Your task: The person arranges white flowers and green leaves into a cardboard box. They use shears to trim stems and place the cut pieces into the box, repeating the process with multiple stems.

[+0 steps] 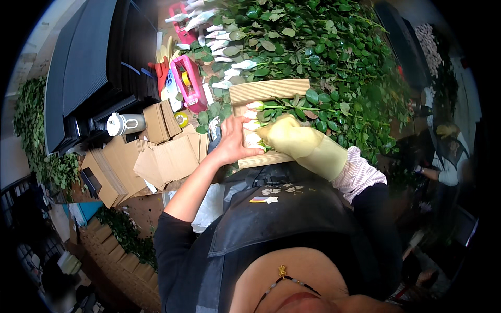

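Note:
A row of pale pink-white roses (252, 125) lies between the two ribbed tan walls of a cardboard holder (269, 91), heads to the left and leafy stems to the right. My bare left hand (233, 139) cups the heads from the left, thumb at the near end and fingers toward the far end. My right hand (287, 136), in a yellow rubber glove, closes over the stems just behind the heads; its fingertips are partly hidden. One rose (255, 106) at the far side shows clear of both hands.
Leafy stems (323, 47) heap across the far right, with white-wrapped heads (219, 44) beside them. A pink tape dispenser (189, 83), red-handled scissors (161, 73), cardboard sheets (167, 159), a lidded mug (125, 124) and stacked black boards (94, 57) occupy the left. Another person (449, 156) is at right.

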Demonstrator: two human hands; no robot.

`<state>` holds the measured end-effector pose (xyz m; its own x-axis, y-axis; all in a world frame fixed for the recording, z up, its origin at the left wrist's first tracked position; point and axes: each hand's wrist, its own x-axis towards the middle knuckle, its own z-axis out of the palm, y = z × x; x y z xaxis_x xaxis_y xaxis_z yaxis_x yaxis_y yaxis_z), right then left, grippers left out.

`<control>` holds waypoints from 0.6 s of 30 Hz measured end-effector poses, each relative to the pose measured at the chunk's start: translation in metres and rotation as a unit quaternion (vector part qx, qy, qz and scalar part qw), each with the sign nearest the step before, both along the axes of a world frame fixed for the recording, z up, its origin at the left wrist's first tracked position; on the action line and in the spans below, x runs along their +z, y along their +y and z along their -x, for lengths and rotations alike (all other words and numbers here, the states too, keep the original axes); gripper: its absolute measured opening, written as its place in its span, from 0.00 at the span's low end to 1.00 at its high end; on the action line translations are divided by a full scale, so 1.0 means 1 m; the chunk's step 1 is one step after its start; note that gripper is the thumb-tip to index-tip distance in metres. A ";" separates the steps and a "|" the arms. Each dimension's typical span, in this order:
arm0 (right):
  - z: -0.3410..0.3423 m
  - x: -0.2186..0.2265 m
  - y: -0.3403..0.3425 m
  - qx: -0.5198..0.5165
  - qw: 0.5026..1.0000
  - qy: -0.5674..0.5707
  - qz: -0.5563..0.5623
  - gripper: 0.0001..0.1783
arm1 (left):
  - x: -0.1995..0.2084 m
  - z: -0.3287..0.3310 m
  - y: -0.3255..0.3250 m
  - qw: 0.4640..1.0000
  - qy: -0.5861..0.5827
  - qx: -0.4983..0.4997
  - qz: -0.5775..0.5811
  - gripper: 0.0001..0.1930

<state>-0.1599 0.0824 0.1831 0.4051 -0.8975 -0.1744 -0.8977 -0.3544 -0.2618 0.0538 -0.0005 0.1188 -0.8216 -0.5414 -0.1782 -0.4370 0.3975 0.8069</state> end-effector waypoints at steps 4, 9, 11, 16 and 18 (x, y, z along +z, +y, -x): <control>0.006 0.008 -0.003 0.022 0.999 0.003 -0.028 0.09 | -0.001 0.002 -0.007 0.998 0.040 0.034 -0.031 0.45; -0.003 0.019 0.005 0.041 0.970 0.230 -0.063 0.05 | -0.006 0.001 0.005 0.990 0.096 0.099 -0.010 0.36; -0.002 0.018 0.007 -0.136 0.990 0.045 -0.018 0.06 | -0.007 -0.001 0.011 0.990 0.097 0.105 -0.007 0.36; 0.010 0.011 0.003 -0.099 0.991 -0.057 0.074 0.07 | -0.004 -0.003 0.013 0.990 0.082 0.106 -0.034 0.35; 0.012 0.010 -0.001 -0.058 0.990 -0.062 0.116 0.06 | -0.003 -0.002 0.012 0.992 0.075 0.097 -0.037 0.35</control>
<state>-0.1717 0.0818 0.1928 0.3025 -0.9492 0.0871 -0.9017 -0.3146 -0.2965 0.0563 0.0113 0.1162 -0.7242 -0.6814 -0.1062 -0.3719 0.2562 0.8922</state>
